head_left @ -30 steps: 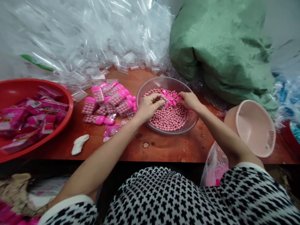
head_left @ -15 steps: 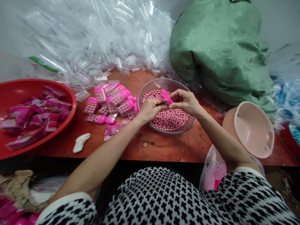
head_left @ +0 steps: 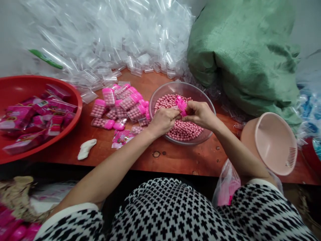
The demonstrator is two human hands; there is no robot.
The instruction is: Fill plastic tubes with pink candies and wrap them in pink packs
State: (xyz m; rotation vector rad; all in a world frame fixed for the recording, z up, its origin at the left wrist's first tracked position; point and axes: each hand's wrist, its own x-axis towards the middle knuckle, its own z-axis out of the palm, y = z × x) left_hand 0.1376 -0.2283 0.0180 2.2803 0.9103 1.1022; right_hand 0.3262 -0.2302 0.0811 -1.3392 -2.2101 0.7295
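Both my hands meet above a clear bowl (head_left: 195, 89) of small round pink candies (head_left: 184, 132). Between them is a bright pink plastic piece (head_left: 181, 103) with an uneven, frilled edge; its exact kind is unclear. My left hand (head_left: 162, 122) is closed, its fingertips pinched at the piece's lower side and partly hidden. My right hand (head_left: 202, 115) grips the same piece from the right between thumb and fingers. Left of the bowl lies a pile of small clear boxes (head_left: 129, 102) with pink caps, filled with the candies. A printed pink packet (head_left: 120, 138) lies in front of them.
A red basin (head_left: 77, 115) of pink packets stands at left, near a crumpled white cloth (head_left: 86, 149). Clear plastic cases (head_left: 105, 43) heap up behind. A green sack (head_left: 240, 50) and a tilted pale pink basket (head_left: 273, 144) are at right. A plastic bag (head_left: 227, 184) hangs at the table's edge.
My view has shifted slightly. The pink piece has turned between my hands and shows a wider, frilled side; my left fingers have drawn a little lower.
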